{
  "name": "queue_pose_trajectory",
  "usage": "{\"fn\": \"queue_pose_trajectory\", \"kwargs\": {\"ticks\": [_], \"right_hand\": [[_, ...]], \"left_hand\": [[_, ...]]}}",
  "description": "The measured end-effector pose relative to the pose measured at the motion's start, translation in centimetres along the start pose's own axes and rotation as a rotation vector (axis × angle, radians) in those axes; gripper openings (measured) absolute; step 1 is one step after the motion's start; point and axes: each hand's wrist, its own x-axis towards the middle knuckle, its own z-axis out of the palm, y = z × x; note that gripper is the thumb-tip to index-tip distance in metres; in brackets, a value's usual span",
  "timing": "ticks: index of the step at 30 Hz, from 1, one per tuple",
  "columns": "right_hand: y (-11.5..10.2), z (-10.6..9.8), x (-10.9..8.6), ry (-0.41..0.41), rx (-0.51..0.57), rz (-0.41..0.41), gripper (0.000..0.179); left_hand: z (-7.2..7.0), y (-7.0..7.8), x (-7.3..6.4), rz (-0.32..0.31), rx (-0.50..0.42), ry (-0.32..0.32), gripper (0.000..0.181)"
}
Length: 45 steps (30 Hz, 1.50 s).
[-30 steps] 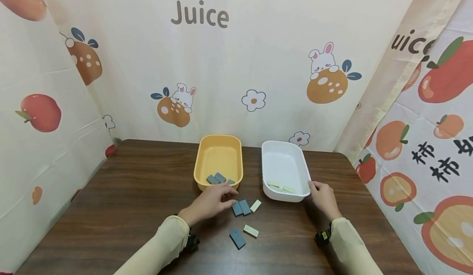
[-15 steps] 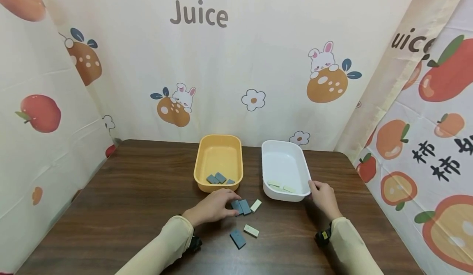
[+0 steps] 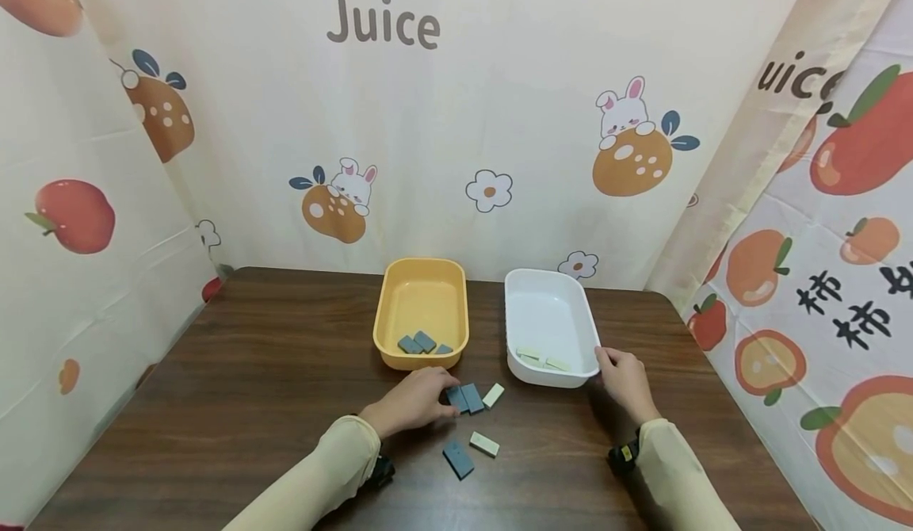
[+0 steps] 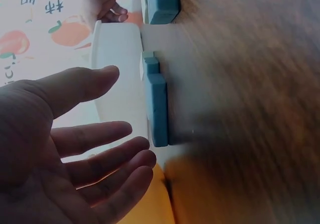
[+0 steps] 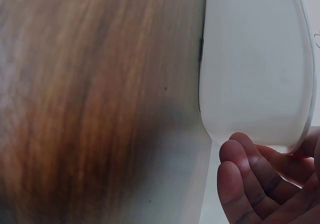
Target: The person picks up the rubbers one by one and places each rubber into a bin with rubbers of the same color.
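In the head view my left hand (image 3: 412, 401) is low over the table, its fingertips beside a pair of flat, blue-grey rectangular blocks (image 3: 472, 399). The left wrist view shows its fingers (image 4: 100, 134) spread and loosely bent, with the thumb apart and nothing held; the nearer block (image 4: 159, 109) stands just past the fingertips. My right hand (image 3: 626, 384) pinches the near right corner of a white plastic tray (image 3: 549, 378); its fingers (image 5: 250, 169) lie against the tray's outer wall. Beside the pair lies a cream block (image 3: 494, 395).
Closer to me lie another blue-grey block (image 3: 458, 460) and a second cream block (image 3: 485, 445). A yellow tray (image 3: 417, 363) holding blue-grey blocks stands left of the white one, which holds a few cream blocks. A printed curtain (image 3: 428, 119) hangs behind the wooden table (image 3: 271, 372).
My left hand has moved slightly right and toward me, from the yellow tray's front edge down to the pair of blue-grey blocks. The right hand stays at the white tray.
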Motion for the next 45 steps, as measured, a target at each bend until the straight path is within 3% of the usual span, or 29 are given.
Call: {"fn": "queue_pose_trajectory", "kwargs": {"ticks": [13,26,34,41,45], "right_hand": [[0.1,0.1,0.1,-0.007,0.003,0.003,0.042],[0.5,0.2,0.1,-0.036,0.008,0.006,0.041],[0.3,0.0,0.0,-0.047,0.010,0.015,0.042],[0.0,-0.3,0.0,-0.062,0.012,0.017,0.044],[-0.2,-0.4,0.0,-0.076,0.012,0.014,0.046]], "left_hand": [[0.6,0.1,0.6,0.012,0.014,0.019,0.043],[1.3,0.1,0.6,0.022,0.106,0.030,0.041],[1.2,-0.3,-0.1,-0.047,0.014,0.062,0.032],[0.8,-0.3,-0.3,-0.057,-0.057,0.017,0.036],[0.7,-0.2,-0.3,-0.042,-0.061,0.030,0.036]]}}
